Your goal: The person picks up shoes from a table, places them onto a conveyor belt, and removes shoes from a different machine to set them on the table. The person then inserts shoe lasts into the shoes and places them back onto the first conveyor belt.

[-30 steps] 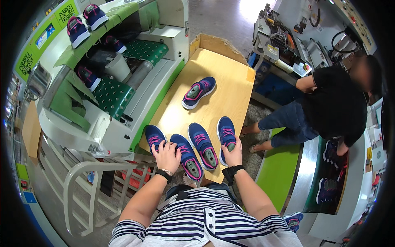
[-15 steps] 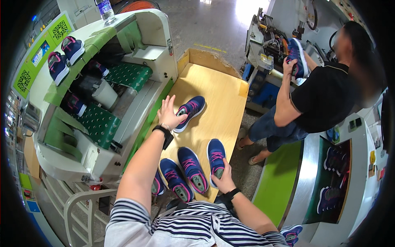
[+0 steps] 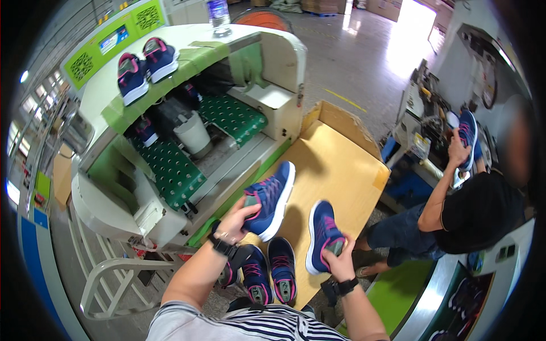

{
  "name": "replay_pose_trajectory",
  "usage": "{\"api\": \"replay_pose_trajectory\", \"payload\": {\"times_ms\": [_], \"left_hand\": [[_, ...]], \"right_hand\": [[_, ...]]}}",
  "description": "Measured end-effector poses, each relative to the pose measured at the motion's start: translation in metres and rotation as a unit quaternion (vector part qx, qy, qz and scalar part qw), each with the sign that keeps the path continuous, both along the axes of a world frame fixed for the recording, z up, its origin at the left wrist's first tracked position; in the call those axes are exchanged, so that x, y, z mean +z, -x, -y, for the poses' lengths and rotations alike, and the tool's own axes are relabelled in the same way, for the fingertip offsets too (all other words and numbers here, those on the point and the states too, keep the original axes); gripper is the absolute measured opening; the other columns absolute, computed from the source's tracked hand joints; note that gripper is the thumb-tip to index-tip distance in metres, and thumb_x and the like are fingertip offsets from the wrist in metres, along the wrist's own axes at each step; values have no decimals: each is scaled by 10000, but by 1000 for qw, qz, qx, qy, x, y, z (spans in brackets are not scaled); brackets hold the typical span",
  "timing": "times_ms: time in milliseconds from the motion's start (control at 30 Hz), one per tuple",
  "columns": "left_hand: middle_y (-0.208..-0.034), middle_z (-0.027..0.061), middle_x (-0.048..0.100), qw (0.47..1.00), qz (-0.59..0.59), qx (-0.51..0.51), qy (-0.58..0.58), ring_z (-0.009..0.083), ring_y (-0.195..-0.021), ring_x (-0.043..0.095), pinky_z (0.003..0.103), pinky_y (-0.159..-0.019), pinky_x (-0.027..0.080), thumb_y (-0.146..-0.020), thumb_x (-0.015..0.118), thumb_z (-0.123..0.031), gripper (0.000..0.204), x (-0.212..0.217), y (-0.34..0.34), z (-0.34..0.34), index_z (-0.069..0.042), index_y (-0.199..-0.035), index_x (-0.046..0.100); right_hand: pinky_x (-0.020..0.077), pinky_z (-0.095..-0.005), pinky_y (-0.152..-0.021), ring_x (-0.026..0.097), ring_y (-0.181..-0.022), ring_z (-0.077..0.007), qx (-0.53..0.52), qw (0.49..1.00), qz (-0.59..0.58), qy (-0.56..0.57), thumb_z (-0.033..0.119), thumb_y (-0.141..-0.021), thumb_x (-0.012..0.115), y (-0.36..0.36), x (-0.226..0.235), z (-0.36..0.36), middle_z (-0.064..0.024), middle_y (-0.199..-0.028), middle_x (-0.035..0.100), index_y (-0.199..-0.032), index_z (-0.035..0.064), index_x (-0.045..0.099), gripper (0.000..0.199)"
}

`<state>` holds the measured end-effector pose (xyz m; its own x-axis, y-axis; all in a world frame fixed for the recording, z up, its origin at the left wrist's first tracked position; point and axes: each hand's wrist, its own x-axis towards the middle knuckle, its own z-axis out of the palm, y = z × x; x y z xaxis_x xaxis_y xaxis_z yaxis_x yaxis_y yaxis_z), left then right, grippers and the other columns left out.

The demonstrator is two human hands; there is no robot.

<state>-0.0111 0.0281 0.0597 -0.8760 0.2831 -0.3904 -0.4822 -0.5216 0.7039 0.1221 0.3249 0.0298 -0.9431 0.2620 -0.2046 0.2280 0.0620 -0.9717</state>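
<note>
My left hand is closed on the heel collar of a navy sneaker with pink lining and a white sole, lifted and tilted over the wooden table. A matching sneaker is in my right hand, gripped at the heel opening, its toe pointing away from me. Between my forearms, two more navy sneakers with pink laces, a left one and a right one, stand side by side at the table's near edge. Beside them another sneaker is partly hidden behind my left wrist.
At left stands a white machine with a green perforated belt; a sneaker pair and a water bottle sit on top. A co-worker at right holds a sneaker. A metal railing is at lower left.
My left hand has picked the far sneaker up off the table and brought it nearer. My right hand has shifted its sneaker rightward. The view has turned to the left.
</note>
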Motion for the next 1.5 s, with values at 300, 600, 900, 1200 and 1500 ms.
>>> {"api": "replay_pose_trajectory", "payload": {"times_ms": [300, 600, 900, 1200, 1500], "left_hand": [[-1555, 258, 113, 702, -224, 377, 561, 350, -1447, 171, 398, -1185, 154, -847, 657, -89, 900, 105, -3, 87, 68, -1510, 70], [-1524, 350, 189, 628, -257, 398, 617, 444, -1433, 204, 417, -1184, 184, -848, 646, -222, 850, 54, 86, 148, 147, -1455, 181], [-1577, 305, -10, 719, -248, 374, 531, 442, -1469, 80, 432, -1184, 155, -874, 652, -251, 949, 31, 22, 105, 50, -1518, 24], [-1589, 153, 197, 607, -195, -73, 767, 438, -1405, 261, 682, -1087, 193, -832, 667, -326, 665, -65, -155, 73, -117, -1422, 442], [-1310, 162, 504, 650, -343, 61, 675, 408, -1269, 411, 488, -1083, 342, -779, 682, -90, 414, -105, -164, 81, -52, -1182, 596]], "right_hand": [[388, -420, -1073, 472, -1271, -412, 209, 902, -328, -187, 66, -762, 727, 289, 139, 154, -234, -1408, 439, -1490, 85, 249, 870], [359, -455, -1107, 284, -1389, -485, 247, 863, -344, -275, 7, -812, 671, 325, 85, 229, -275, -1574, 54, -1552, 225, 137, 937], [250, -482, -1159, 220, -1436, -448, 470, 815, -40, -338, 435, -766, 785, -32, -70, 91, -325, -1527, 223, -1467, 66, 366, 896], [257, -408, -1163, 302, -1397, -393, 203, 960, -70, -180, 93, -723, 782, -98, -85, 105, -256, -1484, 302, -1506, 23, 199, 979], [276, -400, -1154, 331, -1383, -383, 147, 971, -48, -181, 38, -737, 733, -104, -84, 119, -245, -1477, 325, -1492, 17, 222, 912]]}}
